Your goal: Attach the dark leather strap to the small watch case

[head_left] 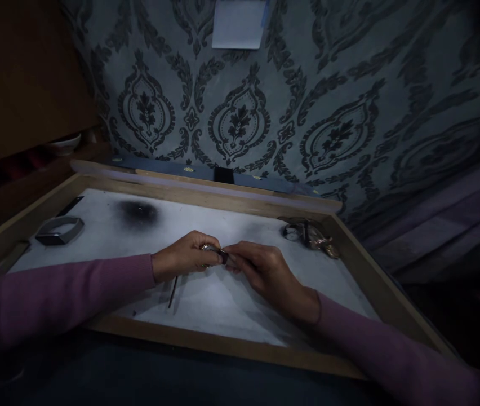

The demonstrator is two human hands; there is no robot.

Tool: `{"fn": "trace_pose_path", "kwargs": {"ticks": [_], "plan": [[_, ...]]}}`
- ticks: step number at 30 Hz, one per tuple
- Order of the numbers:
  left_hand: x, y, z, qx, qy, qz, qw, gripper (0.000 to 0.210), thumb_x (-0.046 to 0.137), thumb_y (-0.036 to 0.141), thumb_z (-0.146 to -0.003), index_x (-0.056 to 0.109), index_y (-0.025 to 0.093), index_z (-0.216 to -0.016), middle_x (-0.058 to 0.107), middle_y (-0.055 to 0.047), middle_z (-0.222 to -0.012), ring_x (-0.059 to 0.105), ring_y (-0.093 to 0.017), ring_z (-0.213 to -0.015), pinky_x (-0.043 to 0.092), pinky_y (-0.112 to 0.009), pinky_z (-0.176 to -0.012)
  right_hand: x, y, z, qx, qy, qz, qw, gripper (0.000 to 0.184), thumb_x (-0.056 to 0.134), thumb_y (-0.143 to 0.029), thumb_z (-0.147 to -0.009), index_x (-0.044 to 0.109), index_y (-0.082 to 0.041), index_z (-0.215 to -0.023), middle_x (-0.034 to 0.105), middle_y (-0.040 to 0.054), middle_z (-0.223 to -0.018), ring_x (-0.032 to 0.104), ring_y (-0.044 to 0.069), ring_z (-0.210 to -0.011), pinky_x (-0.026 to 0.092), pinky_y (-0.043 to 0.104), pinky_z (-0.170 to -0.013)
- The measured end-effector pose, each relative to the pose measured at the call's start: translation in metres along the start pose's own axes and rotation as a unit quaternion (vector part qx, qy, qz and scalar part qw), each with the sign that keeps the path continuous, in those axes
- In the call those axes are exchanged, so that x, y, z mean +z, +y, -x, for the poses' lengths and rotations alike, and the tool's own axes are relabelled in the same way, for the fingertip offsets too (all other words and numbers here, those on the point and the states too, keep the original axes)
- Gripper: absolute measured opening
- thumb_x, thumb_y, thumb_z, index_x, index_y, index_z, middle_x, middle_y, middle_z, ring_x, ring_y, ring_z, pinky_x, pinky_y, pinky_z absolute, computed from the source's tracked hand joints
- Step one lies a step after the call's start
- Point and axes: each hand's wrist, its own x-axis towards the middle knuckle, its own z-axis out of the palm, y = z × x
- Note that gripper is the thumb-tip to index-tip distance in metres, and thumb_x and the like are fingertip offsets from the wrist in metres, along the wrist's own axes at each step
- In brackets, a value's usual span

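Note:
Above the middle of a wooden-framed tray (206, 332), my two hands meet around a small wristwatch (211, 248) with a shiny case and a dark reddish strap piece. My left hand (185, 256) is closed round the case, its thumb along the near side. From the other side, my right hand (267, 268) pinches the strap end with thumb and fingers; the fingers hide much of it. A thin dark strip (173, 292) extends below my left hand; whether it is a strap or a loose tool, I cannot tell.
A grey watch (60, 231) stands on its band at the tray's left. Several watches and straps (310, 235) lie heaped at the back right. A dark smudge (138, 214) marks the white tray floor. Behind rises a patterned wall (240, 118); a brown cabinet (20, 79) is at left.

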Motion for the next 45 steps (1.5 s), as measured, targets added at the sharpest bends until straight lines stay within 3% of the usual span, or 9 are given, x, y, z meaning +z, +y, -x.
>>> {"fn": "trace_pose_path", "kwargs": {"ticks": [27,35,45], "plan": [[0.0,-0.0014,-0.0004,-0.003,-0.007,-0.013,1.0,0.019,0.064,0.031,-0.068,0.056,0.014,-0.067,0.039,0.007,-0.054,0.029,-0.006,-0.048,0.02,-0.02,-0.045,-0.0027,0.0006,-0.0025,-0.027,-0.012,-0.026,0.999,0.023,0.047,-0.009,-0.091,0.069,-0.016,-0.096,0.068,0.0035,-0.076,0.063,0.011,-0.063,0.05,0.023,-0.06],[0.0,0.0008,0.0002,-0.003,-0.005,-0.011,1.0,0.02,0.063,0.032,-0.067,0.056,0.014,-0.069,0.039,0.007,-0.055,0.03,-0.006,-0.05,0.022,-0.021,-0.048,-0.0026,-0.0004,-0.0017,0.008,-0.013,-0.011,1.0,0.02,0.048,-0.011,-0.09,0.068,-0.016,-0.093,0.071,0.0047,-0.078,0.066,0.013,-0.067,0.05,0.022,-0.06],[0.0002,0.0002,-0.0001,0.001,-0.006,-0.017,1.0,0.016,0.06,0.029,-0.069,0.055,0.014,-0.067,0.036,0.008,-0.052,0.027,-0.006,-0.048,0.02,-0.021,-0.046,-0.0031,-0.0014,-0.0028,0.052,-0.021,-0.043,0.997,0.013,0.05,-0.015,-0.091,0.061,-0.015,-0.084,0.065,-0.0003,-0.065,0.061,0.009,-0.053,0.047,0.018,-0.052]]}}
